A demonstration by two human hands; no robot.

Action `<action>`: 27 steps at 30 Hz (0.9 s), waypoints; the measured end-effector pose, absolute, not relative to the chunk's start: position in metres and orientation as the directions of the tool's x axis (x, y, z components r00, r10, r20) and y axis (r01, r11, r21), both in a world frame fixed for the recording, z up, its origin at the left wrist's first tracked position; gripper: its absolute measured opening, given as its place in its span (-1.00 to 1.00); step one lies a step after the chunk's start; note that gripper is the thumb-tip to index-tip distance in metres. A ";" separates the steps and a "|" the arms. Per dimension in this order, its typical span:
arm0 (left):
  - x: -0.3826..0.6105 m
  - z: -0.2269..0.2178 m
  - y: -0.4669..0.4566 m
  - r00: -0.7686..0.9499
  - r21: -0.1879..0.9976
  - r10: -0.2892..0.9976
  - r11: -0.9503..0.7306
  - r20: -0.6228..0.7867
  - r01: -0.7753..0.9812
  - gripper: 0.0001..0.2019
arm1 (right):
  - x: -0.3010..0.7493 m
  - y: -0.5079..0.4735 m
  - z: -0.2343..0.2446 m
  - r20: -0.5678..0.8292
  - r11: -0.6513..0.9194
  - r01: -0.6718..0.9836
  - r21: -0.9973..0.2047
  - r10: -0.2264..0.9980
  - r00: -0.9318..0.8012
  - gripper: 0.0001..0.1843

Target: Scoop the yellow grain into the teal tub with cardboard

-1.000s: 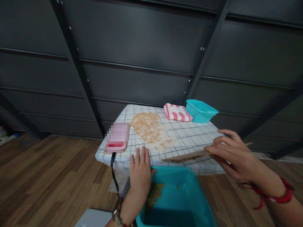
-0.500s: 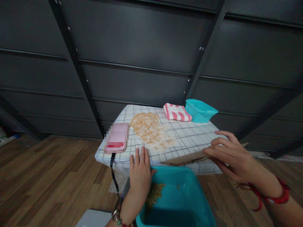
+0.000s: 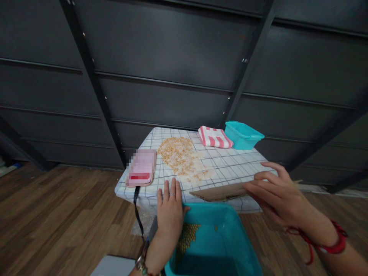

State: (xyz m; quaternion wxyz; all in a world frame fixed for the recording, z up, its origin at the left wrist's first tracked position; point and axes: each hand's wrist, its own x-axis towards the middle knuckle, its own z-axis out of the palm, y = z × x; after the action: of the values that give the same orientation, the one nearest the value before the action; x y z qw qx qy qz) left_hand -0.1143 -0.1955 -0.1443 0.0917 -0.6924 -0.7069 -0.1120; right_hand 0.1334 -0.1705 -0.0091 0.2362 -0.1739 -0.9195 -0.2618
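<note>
My left hand (image 3: pixel 170 214) lies with its fingers stretched out over the table's front edge, its thumb by the rim of a large teal basin (image 3: pixel 224 234). Greenish round beans (image 3: pixel 188 237) are gathered at the basin's left side, partly hidden by that hand. Between the closed fingers of my right hand (image 3: pixel 276 195) is a flat piece of cardboard (image 3: pixel 220 192), held above the table's front edge and the basin's far rim. A spread of yellow beans mixed with white grains (image 3: pixel 181 157) lies on the checked tablecloth (image 3: pixel 230 163).
A pink phone-like object (image 3: pixel 142 166) with a black strap (image 3: pixel 138 211) lies at the table's left. At the back right are a folded pink-and-white striped cloth (image 3: pixel 215 137) and a small turquoise basket (image 3: pixel 244 136). A dark panelled wall (image 3: pixel 172 50) stands behind.
My right hand has moved the cardboard slightly left, and more of its face now shows. My left hand and the beans stay where they were.
</note>
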 end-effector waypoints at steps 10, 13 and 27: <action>-0.116 -0.143 -0.196 -0.018 0.020 0.954 0.013 0.299 1.000 -0.39 | 0.115 -0.164 -0.013 0.530 0.727 0.512 0.458 0.239 -0.814 -0.66; -0.117 -0.145 -0.196 -0.010 0.010 0.953 0.007 0.302 1.000 -0.40 | 0.120 -0.170 -0.010 0.527 0.774 0.464 0.431 0.201 -0.826 -0.66; -0.117 -0.148 -0.193 -0.015 -0.005 0.947 0.018 0.322 1.000 -0.34 | 0.096 -0.140 -0.034 0.535 0.678 0.508 0.531 0.196 -0.821 -0.68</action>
State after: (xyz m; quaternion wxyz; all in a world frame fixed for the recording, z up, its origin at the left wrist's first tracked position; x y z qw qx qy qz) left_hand -0.1171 -0.1933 -0.1483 0.1179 -0.6916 -0.7036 -0.1126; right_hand 0.0965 -0.1402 -0.0336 0.2235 -0.1984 -0.8883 -0.3488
